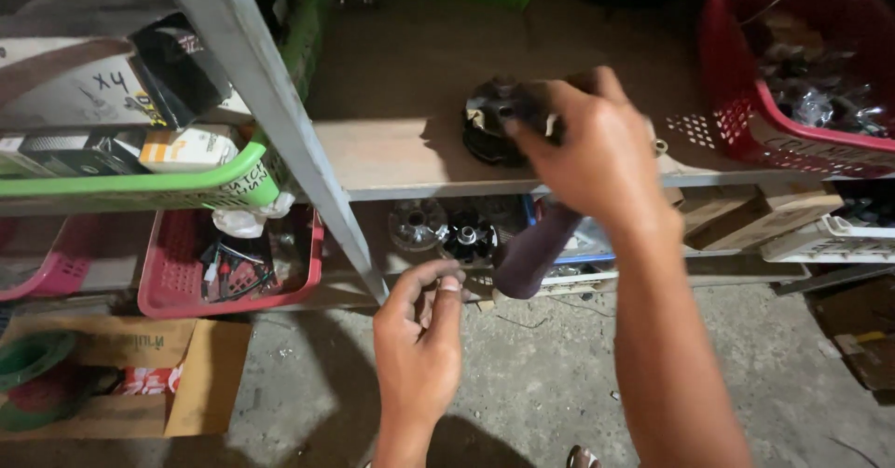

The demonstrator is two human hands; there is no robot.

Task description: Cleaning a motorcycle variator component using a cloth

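Black round part (494, 118) gripped by raised right hand (592, 146); left hand (419, 333) pinched below.

We note the right hand (597, 156) raised at the wooden shelf (392, 156), fingers closed around a dark round metal part (499, 118) and a dark-handled tool (536, 249) that hangs down from the palm. The left hand (419, 337) sits lower, thumb and fingertips pinched together; whether it holds anything we cannot tell. A red basket (746, 104) stands at the shelf's right end, a green basket (233, 184) at left.
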